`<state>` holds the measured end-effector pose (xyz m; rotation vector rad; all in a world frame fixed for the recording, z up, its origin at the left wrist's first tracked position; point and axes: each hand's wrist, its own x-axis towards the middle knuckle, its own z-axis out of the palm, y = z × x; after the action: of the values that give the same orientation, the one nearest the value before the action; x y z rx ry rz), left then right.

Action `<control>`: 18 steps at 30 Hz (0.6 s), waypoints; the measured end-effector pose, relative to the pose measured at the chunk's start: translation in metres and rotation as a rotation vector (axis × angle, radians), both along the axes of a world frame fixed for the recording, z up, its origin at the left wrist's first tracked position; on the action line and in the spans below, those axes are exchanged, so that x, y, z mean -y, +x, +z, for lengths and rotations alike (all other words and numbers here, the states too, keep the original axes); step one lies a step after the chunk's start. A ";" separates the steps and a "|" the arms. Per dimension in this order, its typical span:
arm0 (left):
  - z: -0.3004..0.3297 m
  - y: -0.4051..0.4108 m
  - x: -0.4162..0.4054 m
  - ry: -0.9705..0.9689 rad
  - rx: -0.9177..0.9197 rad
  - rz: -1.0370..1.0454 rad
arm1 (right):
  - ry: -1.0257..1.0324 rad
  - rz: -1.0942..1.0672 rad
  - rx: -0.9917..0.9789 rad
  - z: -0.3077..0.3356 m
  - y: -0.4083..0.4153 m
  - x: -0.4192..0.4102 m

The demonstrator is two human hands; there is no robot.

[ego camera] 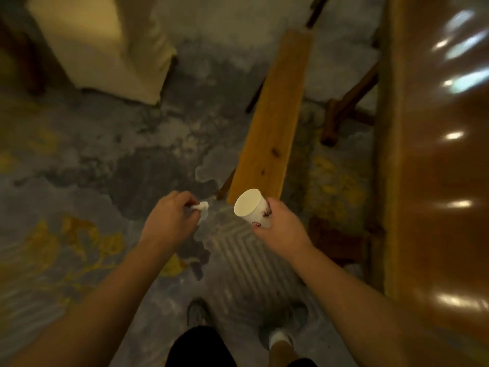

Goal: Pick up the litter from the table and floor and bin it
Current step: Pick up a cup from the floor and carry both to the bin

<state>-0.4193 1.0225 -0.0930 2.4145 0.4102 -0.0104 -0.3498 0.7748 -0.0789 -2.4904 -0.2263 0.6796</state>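
My right hand point(280, 226) grips a white paper cup point(251, 206) with a small printed pattern, tilted so its flat end faces the camera. My left hand point(169, 218) pinches a small crumpled white tissue point(200, 206) between thumb and fingers. Both hands are held out in front of me at waist height, above the patterned floor. No bin is visible in the head view.
A narrow wooden bench point(275, 120) runs away from me just beyond the cup. A glossy brown table point(434, 154) fills the right side. A cream fabric-covered piece of furniture point(105, 49) stands at the far left. My feet point(280, 337) are on the grey and yellow carpet.
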 end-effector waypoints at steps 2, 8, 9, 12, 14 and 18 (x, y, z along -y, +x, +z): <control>0.046 0.009 0.020 0.014 0.069 -0.081 | 0.031 -0.066 0.076 0.047 -0.006 0.027; 0.138 0.022 0.110 0.075 0.197 -0.292 | 0.056 -0.250 0.238 0.141 -0.043 0.138; 0.150 0.022 0.131 0.090 0.204 -0.321 | 0.059 -0.280 0.258 0.153 -0.051 0.163; 0.179 0.019 0.194 0.117 0.225 -0.388 | 0.060 -0.378 0.316 0.181 -0.073 0.241; 0.196 0.014 0.246 0.142 0.231 -0.422 | 0.062 -0.435 0.362 0.195 -0.093 0.300; 0.225 0.000 0.365 0.159 0.274 -0.493 | 0.046 -0.508 0.430 0.213 -0.139 0.414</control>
<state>-0.4196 0.6571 0.1324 2.5653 -0.3227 0.1384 -0.4886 0.3604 0.1338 -2.4725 0.2317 -0.0687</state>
